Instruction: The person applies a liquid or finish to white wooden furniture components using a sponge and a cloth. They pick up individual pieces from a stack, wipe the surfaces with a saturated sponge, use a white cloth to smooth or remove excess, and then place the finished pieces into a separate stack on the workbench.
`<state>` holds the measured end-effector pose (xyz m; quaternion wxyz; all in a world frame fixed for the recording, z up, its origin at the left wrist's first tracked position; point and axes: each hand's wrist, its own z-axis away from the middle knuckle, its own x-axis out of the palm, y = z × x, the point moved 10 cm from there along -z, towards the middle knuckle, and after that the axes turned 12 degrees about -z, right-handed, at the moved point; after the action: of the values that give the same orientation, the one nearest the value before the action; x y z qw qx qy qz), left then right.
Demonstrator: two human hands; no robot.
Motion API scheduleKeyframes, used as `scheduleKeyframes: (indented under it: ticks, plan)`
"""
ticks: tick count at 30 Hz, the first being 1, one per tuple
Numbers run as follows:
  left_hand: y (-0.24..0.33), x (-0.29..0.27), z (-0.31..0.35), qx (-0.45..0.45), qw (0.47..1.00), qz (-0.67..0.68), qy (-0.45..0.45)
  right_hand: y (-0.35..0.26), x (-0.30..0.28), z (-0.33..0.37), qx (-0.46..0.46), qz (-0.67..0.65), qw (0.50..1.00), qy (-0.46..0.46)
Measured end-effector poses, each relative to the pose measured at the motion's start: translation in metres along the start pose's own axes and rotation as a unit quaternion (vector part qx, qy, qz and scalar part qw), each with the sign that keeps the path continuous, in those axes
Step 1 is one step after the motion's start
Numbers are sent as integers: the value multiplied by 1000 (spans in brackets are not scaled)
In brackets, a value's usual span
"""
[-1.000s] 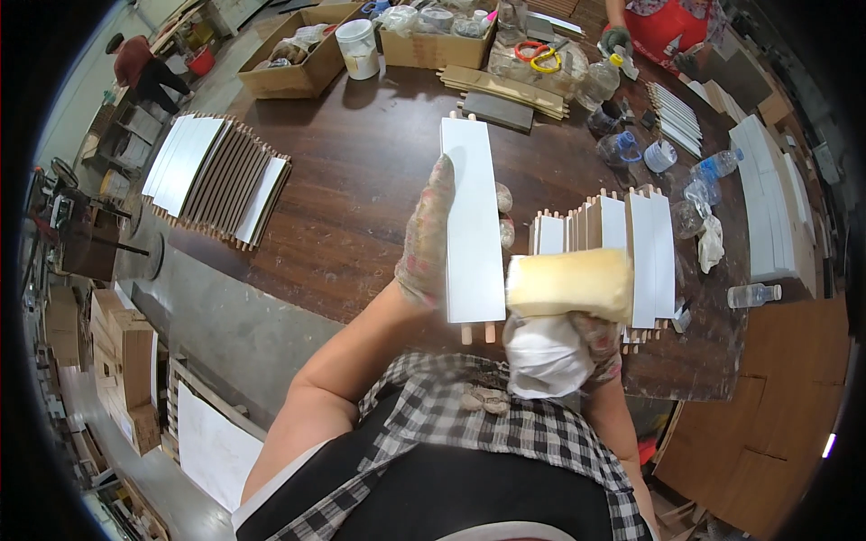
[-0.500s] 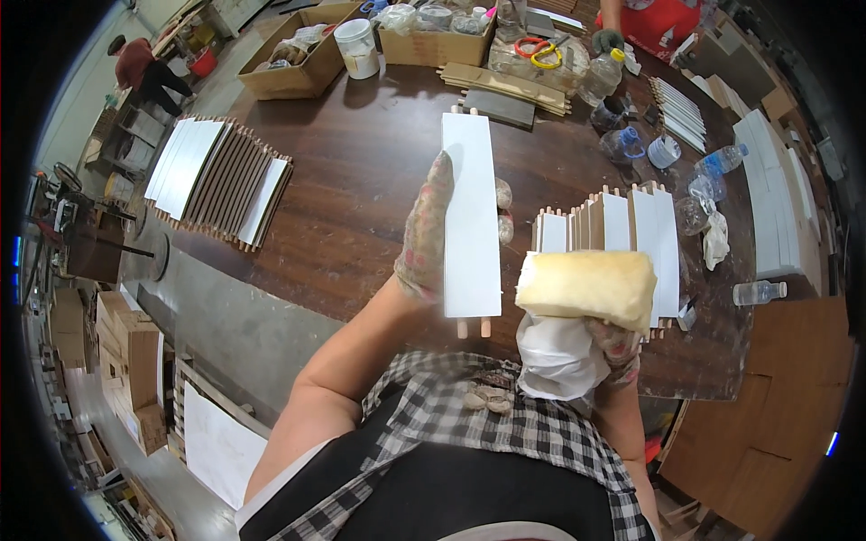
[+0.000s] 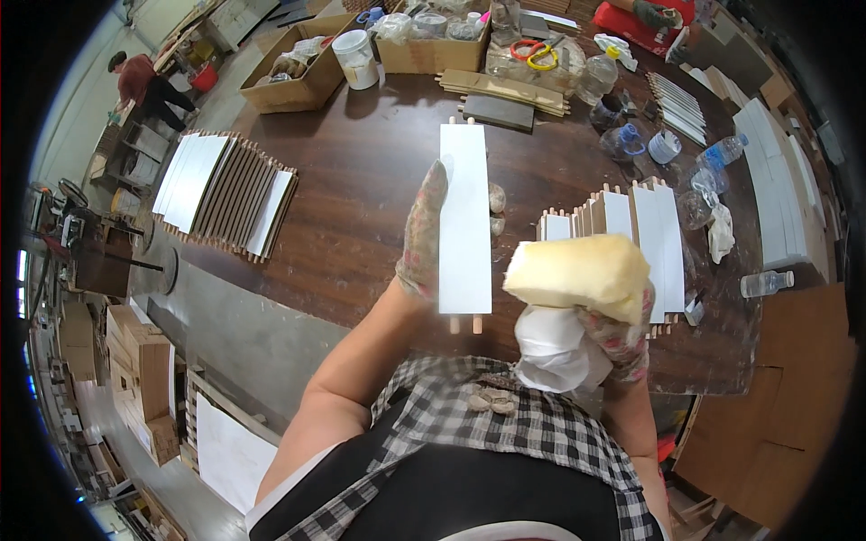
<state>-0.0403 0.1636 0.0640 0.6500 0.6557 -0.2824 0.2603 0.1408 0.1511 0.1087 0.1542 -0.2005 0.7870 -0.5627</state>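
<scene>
Wood workshop; panel stacks (image 3: 225, 194); cluttered workbench (image 3: 361, 180)

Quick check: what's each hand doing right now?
Left hand: closed on the white panel, holding it up.
Right hand: closed on a yellow sponge and white cloth.

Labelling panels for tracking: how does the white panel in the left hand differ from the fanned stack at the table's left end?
The white panel is a single piece; the fanned stack holds many. The panel is held up off the table by the gloved left hand; the stack rests on the table, untouched. The panel shows only white; the stack mixes white faces with brown ones. Both are long, narrow and carry small wooden pegs at the ends.
</scene>
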Motion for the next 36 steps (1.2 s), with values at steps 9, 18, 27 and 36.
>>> scheduleKeyframes:
  ticks: [9,18,27,36]
  plan:
    - [-4,0,5,-8,1000,18,-5,27,-52,5,3,-103,982,156]
    - [-19,12,11,107,895,-433,24,-50,-20,-94,-219,-102,959,145]
    - [-15,20,2,147,955,-243,-86,-36,75,-62,-339,122,931,-64]
    - [-9,-16,-23,-61,996,66,-22,-8,25,8,-72,-242,965,-70]
